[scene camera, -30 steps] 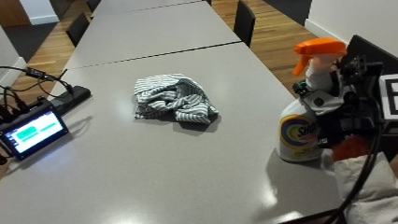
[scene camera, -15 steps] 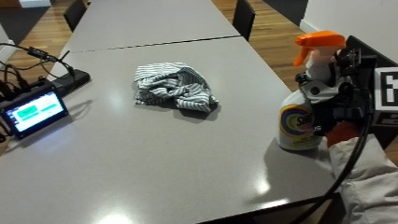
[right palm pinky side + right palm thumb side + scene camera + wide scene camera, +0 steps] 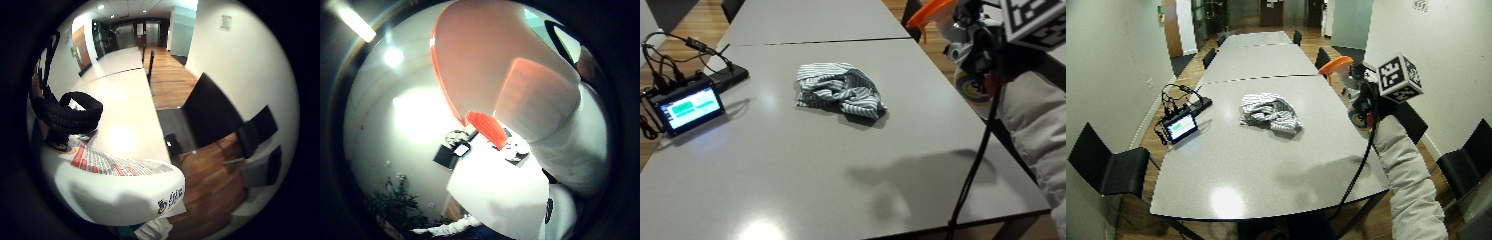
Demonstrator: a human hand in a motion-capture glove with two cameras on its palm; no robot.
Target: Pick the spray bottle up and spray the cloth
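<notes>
**Bottle lifted, cloth not yet sprayed**

The spray bottle (image 3: 967, 75) is off the counter (image 3: 806, 190), held up at the right-hand edge of the scene by the gloved right hand (image 3: 979, 47). Its orange trigger head (image 3: 927, 11) sits at the top and points roughly toward the middle of the counter. In the palm views the white body of the bottle fills much of the picture, and black glove fingers (image 3: 70, 112) curl round it, so the hand appears wrapped around the bottle's neck and body. Whether a finger is already on the trigger cannot be told.

The striped cloth (image 3: 840, 95) lies crumpled near the middle of the counter, well apart from the bottle. It shows no dark wet patch, as far as can be made out. A small lit screen (image 3: 688, 107) with cables stands at the far left edge, away from the cloth.

Judging by this, the pick-up is done. What is left is to bring the nozzle over toward the cloth, aim it down at the fabric and squeeze the trigger. The screen is far enough aside that a spray aimed at the cloth should probably miss it.
</notes>
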